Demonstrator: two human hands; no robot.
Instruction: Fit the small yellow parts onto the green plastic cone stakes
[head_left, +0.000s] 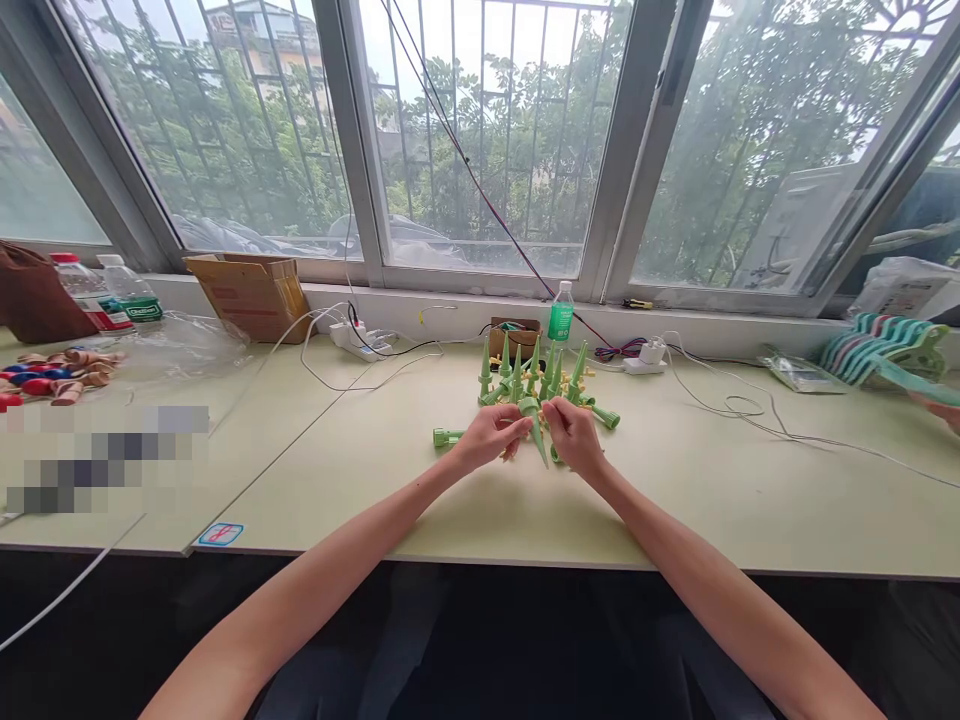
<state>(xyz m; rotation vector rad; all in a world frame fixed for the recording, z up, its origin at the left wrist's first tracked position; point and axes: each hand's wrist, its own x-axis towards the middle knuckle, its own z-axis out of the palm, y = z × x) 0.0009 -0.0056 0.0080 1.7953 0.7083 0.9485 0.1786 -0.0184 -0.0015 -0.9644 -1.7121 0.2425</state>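
Both hands meet over the table around a green plastic plant watering spike (538, 440), whose tip slants down toward me. My left hand (489, 438) pinches its wide end from the left. My right hand (574, 436) is closed at the spike's right side; what its fingertips press on is partly hidden. Just behind the hands stands a cluster of upright green spikes (516, 375) with small yellow parts among them. One green spike (448, 437) lies on its side left of my left hand, and another spike (604, 415) lies beyond my right hand.
A small brown box (517, 335) and a green-liquid bottle (560, 315) stand behind the cluster. White cables (750, 405) cross the table (757, 500). At left are a cardboard box (251, 300) and bottles; at right, turquoise hangers (874, 350) beside another person's hand (941, 408).
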